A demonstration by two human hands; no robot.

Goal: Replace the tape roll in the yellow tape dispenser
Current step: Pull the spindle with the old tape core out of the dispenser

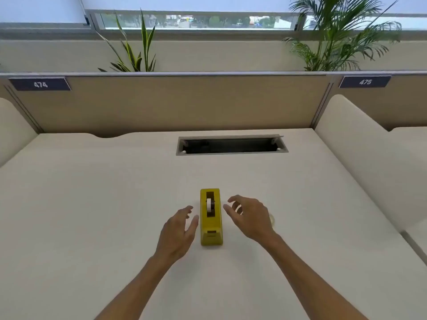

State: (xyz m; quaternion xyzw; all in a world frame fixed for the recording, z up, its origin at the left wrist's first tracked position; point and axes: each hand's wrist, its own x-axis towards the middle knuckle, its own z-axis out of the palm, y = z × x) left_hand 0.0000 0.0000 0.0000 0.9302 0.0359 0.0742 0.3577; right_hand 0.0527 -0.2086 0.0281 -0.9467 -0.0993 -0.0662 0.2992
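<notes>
A yellow tape dispenser stands on the pale desk, its cutter end toward me. A narrow whitish tape roll sits upright in its slot. My left hand hovers just left of the dispenser, fingers apart, holding nothing. My right hand hovers just right of it, fingers spread and curled, also with nothing in it. A clear tape roll lies on the desk, mostly hidden behind my right hand.
An open cable tray slot is cut into the desk beyond the dispenser. A tan partition closes the back, and rounded cream dividers stand at both sides. Plants rise behind the partition.
</notes>
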